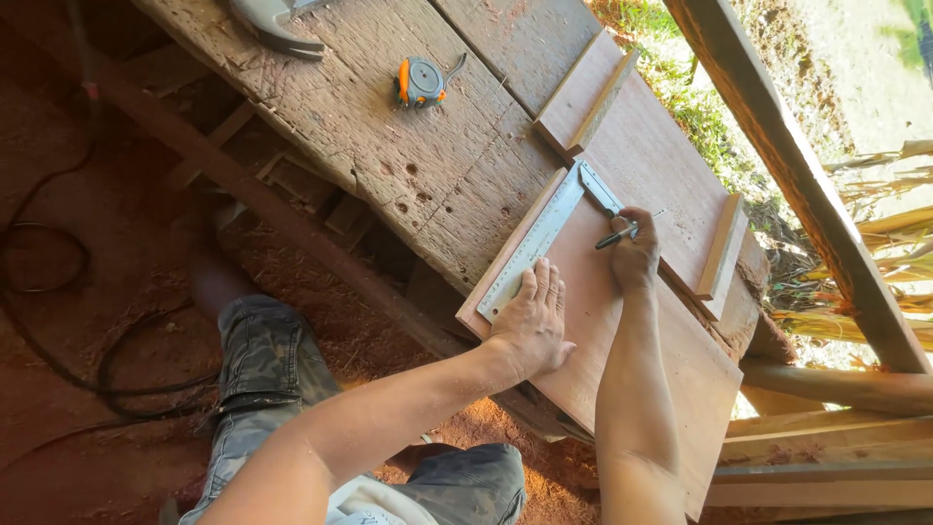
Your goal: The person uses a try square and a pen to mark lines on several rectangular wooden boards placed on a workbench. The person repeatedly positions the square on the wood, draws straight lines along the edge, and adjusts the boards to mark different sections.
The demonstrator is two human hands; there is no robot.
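Head camera is looking down on the left hand [533,316], which is lying flat and open, pressing a metal square [540,236] onto a reddish board [622,331] on the worn workbench [418,146]. The right hand [635,255] is closed around a marker pen [618,234], its tip meeting the square's short arm. If the flat palm is easing its pressure, the square is likely slipping and the line running crooked. Farther off, a tape measure [421,81] and hammer head [275,26] are lying idle.
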